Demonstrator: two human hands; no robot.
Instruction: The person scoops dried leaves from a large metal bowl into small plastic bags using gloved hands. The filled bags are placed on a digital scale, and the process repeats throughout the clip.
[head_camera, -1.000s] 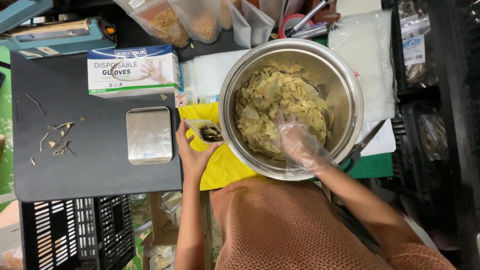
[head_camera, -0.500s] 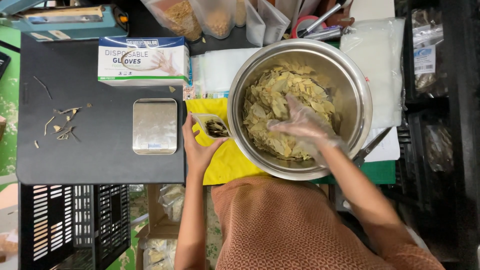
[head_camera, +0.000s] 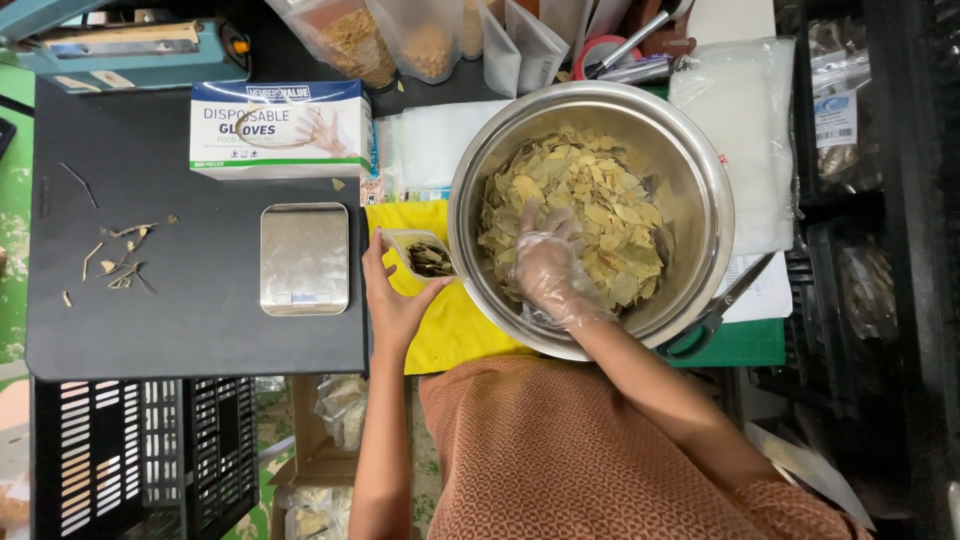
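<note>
A large steel bowl (head_camera: 700, 150) holds a heap of dried pale-green leaves (head_camera: 590, 195). My right hand (head_camera: 552, 270), in a thin clear plastic glove, reaches into the leaves at the bowl's near side, fingers bent among them. My left hand (head_camera: 397, 305) is bare and holds a small clear pouch (head_camera: 425, 256) open, just left of the bowl's rim, with a few dark leaves inside. A yellow cloth (head_camera: 450, 330) lies under the pouch and bowl.
A small steel kitchen scale (head_camera: 304, 258) sits on the black mat (head_camera: 180, 320), a box of disposable gloves (head_camera: 280, 128) behind it. Leaf stems (head_camera: 118, 258) lie far left. Filled pouches (head_camera: 390, 40) stand at the back, green-handled scissors (head_camera: 712, 318) right of the bowl, a black crate (head_camera: 140, 450) below.
My right hand has drawn back from the middle of the leaves toward the bowl's near edge and curled. The left hand keeps the pouch beside the rim. The view has shifted.
</note>
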